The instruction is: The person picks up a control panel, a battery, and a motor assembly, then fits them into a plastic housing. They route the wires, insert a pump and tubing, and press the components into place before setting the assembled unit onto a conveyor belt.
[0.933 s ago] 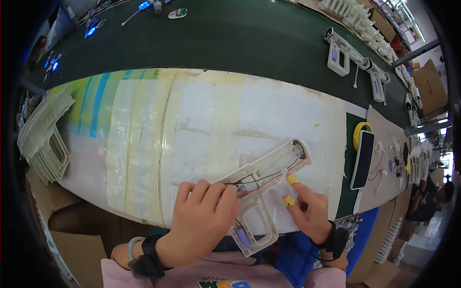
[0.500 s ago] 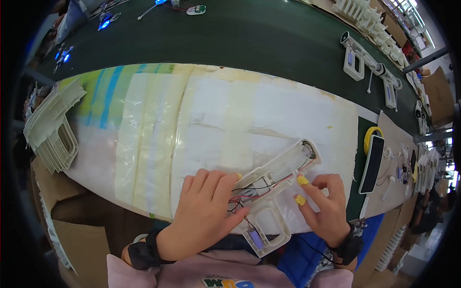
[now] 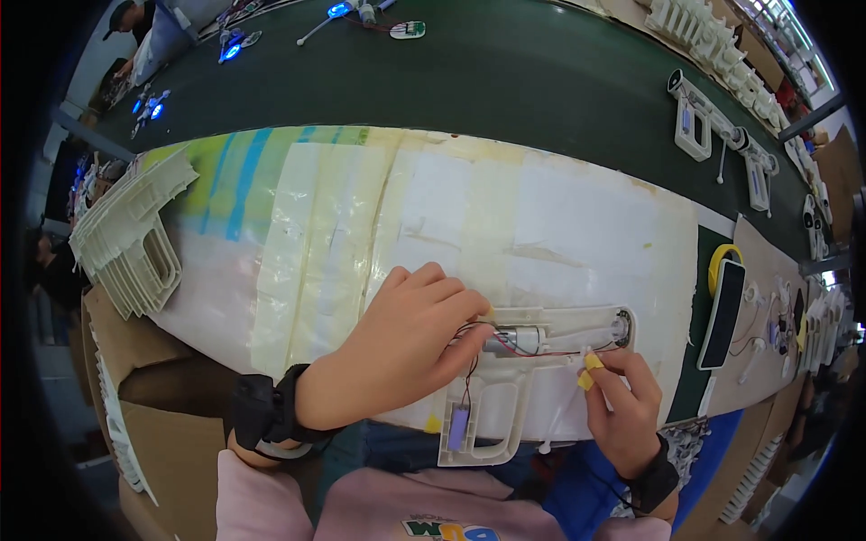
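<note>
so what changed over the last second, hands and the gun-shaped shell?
The cream gun-shaped shell was turned from a diagonal lie, barrel up-right, to roughly level on the board, barrel pointing right. The left hand shifted from lying flat over the grip end to fingertips working at the wires and small motor inside. The right hand stayed at the shell's right side. The stack of shells on the left did not move.

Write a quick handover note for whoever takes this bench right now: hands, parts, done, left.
Left hand: fingertips pressing the wires beside the small motor in the open white gun-shaped shell.
Right hand: yellow-taped fingertips pinching the shell's lower barrel edge.
Done: motor and wires sit in the shell, small blue part in the grip.
Left: shell not yet closed; stack of spare shells lies far left.
</note>
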Available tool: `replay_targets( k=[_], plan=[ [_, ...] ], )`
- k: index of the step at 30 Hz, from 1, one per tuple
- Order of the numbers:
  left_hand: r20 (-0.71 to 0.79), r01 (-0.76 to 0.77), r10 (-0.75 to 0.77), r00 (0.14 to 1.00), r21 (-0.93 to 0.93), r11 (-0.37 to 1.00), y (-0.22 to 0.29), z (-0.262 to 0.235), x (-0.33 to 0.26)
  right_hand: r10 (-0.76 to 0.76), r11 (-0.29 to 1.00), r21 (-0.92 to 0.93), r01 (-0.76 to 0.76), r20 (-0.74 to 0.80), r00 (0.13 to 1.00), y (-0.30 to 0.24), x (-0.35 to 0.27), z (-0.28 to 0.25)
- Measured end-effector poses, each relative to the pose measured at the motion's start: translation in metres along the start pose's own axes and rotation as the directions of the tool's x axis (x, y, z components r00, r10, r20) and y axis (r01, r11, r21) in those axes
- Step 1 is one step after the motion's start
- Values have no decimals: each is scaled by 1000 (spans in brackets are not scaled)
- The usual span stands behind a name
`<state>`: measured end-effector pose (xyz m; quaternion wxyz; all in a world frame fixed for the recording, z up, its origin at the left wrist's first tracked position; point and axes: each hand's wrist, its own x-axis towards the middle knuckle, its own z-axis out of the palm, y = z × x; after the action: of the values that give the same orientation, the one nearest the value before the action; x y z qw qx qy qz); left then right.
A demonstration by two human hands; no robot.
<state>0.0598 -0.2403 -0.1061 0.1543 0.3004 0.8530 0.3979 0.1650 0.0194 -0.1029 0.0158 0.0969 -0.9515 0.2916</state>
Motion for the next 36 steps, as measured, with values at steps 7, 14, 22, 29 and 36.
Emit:
replay_targets(
  k=[7,14,22,29,36],
  plan=[
    [157,14,4,988,-115,993,-3,-14,8,25,1000,2,-25,-14,1000,0,-1,3],
    [153,-311,281,947,230,922,12,-4,1,30,1000,-4,-30,-38,999,-1,-2,5],
    [94,-335,325,941,387,859,11,41,-30,48,999,12,-47,-57,997,-3,-2,8],
    [-71,-191,245,967,438,878,14,44,-23,57,998,15,-56,-72,996,-6,2,8],
    [-230,-147,297,927,506,850,2,60,-22,-379,920,116,373,29,925,-18,14,14]
  ],
)
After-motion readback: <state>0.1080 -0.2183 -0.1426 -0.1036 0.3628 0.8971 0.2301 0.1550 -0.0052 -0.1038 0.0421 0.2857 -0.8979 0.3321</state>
